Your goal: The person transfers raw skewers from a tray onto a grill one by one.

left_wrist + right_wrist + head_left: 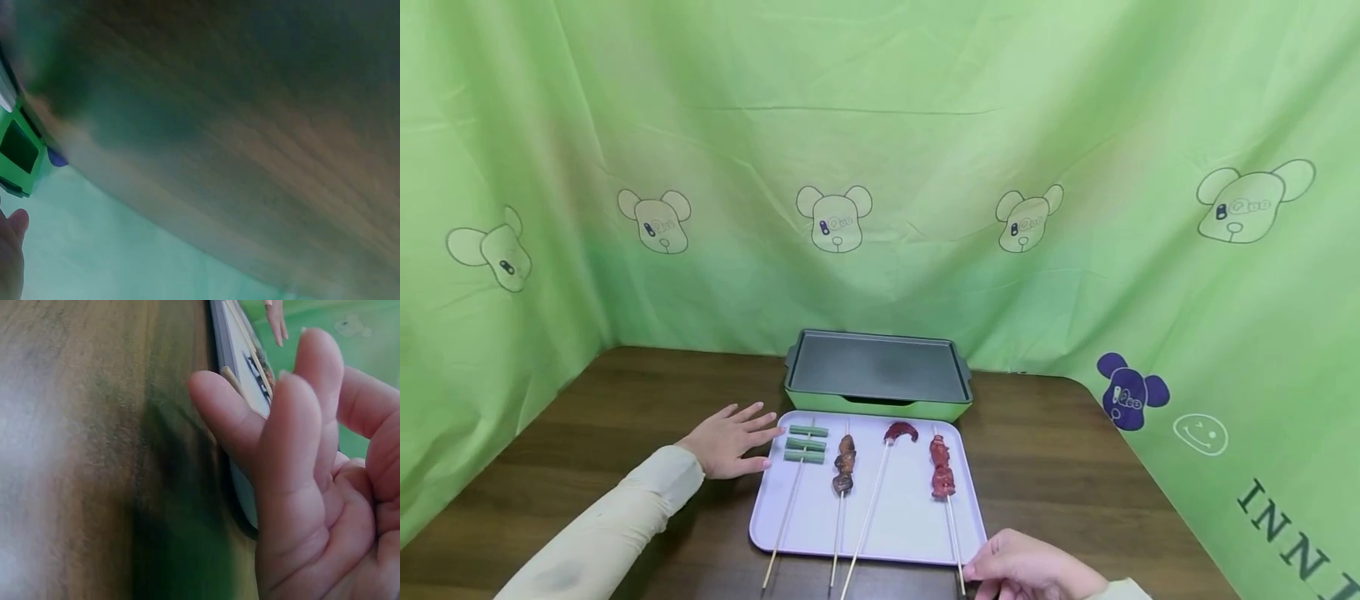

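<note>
Four skewers lie side by side on a white tray [917, 533], their sticks jutting over its near edge. From left they carry green vegetable pieces [806, 445], browned meat chunks [845, 465], a dark red curled piece [901, 431] and red meat chunks [942, 468]. At the tray's right front corner, my right hand [1018, 567] pinches the bare end of the red meat skewer's stick [955, 533]. In the right wrist view a stick end [230, 378] shows beyond one finger. My left hand [733, 442] spreads its fingers at the tray's left edge, beside the green skewer.
A green electric grill [880, 406] with a dark flat plate [880, 367] stands just behind the tray. Under everything is a brown wooden table [1067, 467]. A green curtain [925, 275] with bear prints rises around its back and sides.
</note>
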`<state>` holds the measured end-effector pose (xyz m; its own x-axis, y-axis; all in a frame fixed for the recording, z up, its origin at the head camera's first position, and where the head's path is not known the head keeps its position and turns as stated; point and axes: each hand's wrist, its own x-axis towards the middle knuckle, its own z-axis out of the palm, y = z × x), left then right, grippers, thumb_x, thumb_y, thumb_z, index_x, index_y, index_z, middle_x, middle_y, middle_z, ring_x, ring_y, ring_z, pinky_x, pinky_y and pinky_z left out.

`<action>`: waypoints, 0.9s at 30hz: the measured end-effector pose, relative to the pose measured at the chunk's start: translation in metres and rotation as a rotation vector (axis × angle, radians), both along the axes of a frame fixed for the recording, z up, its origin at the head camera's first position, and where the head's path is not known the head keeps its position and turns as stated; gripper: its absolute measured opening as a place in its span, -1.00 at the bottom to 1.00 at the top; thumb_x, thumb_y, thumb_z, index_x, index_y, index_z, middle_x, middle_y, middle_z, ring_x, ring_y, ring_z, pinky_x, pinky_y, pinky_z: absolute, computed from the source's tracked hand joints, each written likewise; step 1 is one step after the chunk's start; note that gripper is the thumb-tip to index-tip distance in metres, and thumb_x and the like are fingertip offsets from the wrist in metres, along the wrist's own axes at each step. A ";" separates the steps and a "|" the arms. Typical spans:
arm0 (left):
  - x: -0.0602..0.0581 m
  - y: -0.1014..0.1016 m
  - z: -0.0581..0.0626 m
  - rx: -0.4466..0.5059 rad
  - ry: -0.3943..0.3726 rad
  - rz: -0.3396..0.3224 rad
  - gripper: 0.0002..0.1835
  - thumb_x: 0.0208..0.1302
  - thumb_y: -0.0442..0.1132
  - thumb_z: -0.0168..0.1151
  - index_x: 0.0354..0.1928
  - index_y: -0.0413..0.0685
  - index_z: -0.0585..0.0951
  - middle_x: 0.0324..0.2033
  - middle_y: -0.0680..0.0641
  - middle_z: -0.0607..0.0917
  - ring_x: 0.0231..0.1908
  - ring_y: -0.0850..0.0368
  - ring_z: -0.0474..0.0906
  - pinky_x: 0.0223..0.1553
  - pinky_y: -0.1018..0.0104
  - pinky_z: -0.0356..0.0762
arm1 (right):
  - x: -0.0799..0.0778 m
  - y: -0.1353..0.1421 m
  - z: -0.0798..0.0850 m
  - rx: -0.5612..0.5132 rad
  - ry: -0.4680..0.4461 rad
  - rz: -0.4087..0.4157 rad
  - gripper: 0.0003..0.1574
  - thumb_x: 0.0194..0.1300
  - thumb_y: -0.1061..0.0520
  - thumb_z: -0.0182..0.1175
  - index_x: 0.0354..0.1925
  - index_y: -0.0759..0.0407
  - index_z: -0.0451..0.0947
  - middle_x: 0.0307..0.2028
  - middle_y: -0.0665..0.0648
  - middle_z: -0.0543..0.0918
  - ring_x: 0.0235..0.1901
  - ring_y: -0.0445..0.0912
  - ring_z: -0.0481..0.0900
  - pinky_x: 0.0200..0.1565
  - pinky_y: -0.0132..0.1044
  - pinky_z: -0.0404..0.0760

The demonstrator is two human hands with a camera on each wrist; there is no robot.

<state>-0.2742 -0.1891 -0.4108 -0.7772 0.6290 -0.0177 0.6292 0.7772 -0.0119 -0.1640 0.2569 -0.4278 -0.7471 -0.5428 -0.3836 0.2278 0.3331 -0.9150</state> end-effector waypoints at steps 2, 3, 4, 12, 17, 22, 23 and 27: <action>0.001 0.002 -0.002 0.015 -0.014 0.007 -0.35 0.38 0.21 -0.08 0.37 0.02 0.41 0.36 -0.15 0.40 0.41 -0.21 0.16 0.32 -0.24 0.14 | 0.000 0.000 -0.002 0.002 0.023 0.018 -0.61 0.25 0.15 0.21 -0.29 0.58 0.59 -0.67 -0.10 0.62 -0.74 -0.46 0.42 -0.67 -0.66 0.32; 0.001 0.003 -0.002 0.022 -0.018 0.009 -0.35 0.38 0.20 -0.07 0.37 0.01 0.41 0.36 -0.16 0.40 0.41 -0.21 0.16 0.32 -0.24 0.14 | 0.000 -0.001 -0.002 0.005 0.035 0.030 -0.58 0.25 0.15 0.21 -0.29 0.61 0.57 -0.67 -0.12 0.61 -0.74 -0.46 0.40 -0.66 -0.66 0.31; 0.002 0.004 -0.003 0.030 -0.018 0.006 -0.35 0.38 0.20 -0.07 0.37 0.00 0.41 0.35 -0.17 0.40 0.41 -0.22 0.17 0.31 -0.25 0.14 | 0.000 -0.001 -0.003 0.007 0.042 0.042 -0.55 0.25 0.15 0.22 -0.28 0.65 0.55 -0.68 -0.13 0.59 -0.73 -0.46 0.38 -0.66 -0.66 0.30; 0.006 0.009 -0.003 0.046 -0.035 -0.005 -0.33 0.37 0.21 -0.07 0.37 -0.04 0.40 0.35 -0.16 0.40 0.40 -0.21 0.19 0.30 -0.25 0.14 | -0.001 -0.008 -0.007 0.045 0.075 0.069 -0.50 0.29 0.14 0.22 -0.27 0.70 0.51 -0.70 -0.16 0.53 -0.75 -0.45 0.31 -0.68 -0.65 0.22; 0.004 0.009 -0.007 0.026 -0.068 0.020 -0.31 0.37 0.21 -0.08 0.37 -0.06 0.40 0.36 -0.14 0.40 0.40 -0.21 0.18 0.31 -0.25 0.12 | 0.001 -0.012 -0.009 0.032 0.082 0.057 -0.53 0.29 0.17 0.20 -0.26 0.70 0.52 -0.70 -0.17 0.55 -0.74 -0.47 0.33 -0.67 -0.67 0.23; 0.005 0.011 -0.006 0.007 -0.098 0.048 -0.31 0.36 0.23 -0.08 0.36 -0.05 0.42 0.34 -0.10 0.43 0.41 -0.18 0.18 0.32 -0.24 0.11 | 0.002 -0.014 -0.010 0.039 0.093 0.062 -0.51 0.29 0.17 0.20 -0.32 0.73 0.49 -0.72 -0.17 0.52 -0.75 -0.44 0.30 -0.67 -0.64 0.22; 0.005 0.011 -0.006 0.000 -0.096 0.050 -0.31 0.36 0.23 -0.07 0.35 -0.06 0.43 0.34 -0.09 0.44 0.41 -0.18 0.18 0.32 -0.23 0.11 | 0.002 -0.014 -0.010 0.041 0.091 0.063 -0.50 0.29 0.17 0.20 -0.33 0.74 0.48 -0.72 -0.17 0.51 -0.75 -0.44 0.30 -0.67 -0.64 0.22; 0.005 0.012 -0.006 0.002 -0.098 0.052 -0.29 0.35 0.25 -0.07 0.35 -0.10 0.43 0.34 -0.09 0.44 0.41 -0.17 0.18 0.33 -0.24 0.11 | 0.003 -0.014 -0.009 0.030 0.082 0.067 -0.49 0.30 0.16 0.20 -0.31 0.74 0.47 -0.71 -0.17 0.51 -0.75 -0.44 0.30 -0.66 -0.64 0.22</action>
<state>-0.2692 -0.1773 -0.4166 -0.8033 0.5882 -0.0940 0.5864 0.8086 0.0488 -0.1607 0.2432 -0.4367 -0.7392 -0.5815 -0.3397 0.1289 0.3729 -0.9189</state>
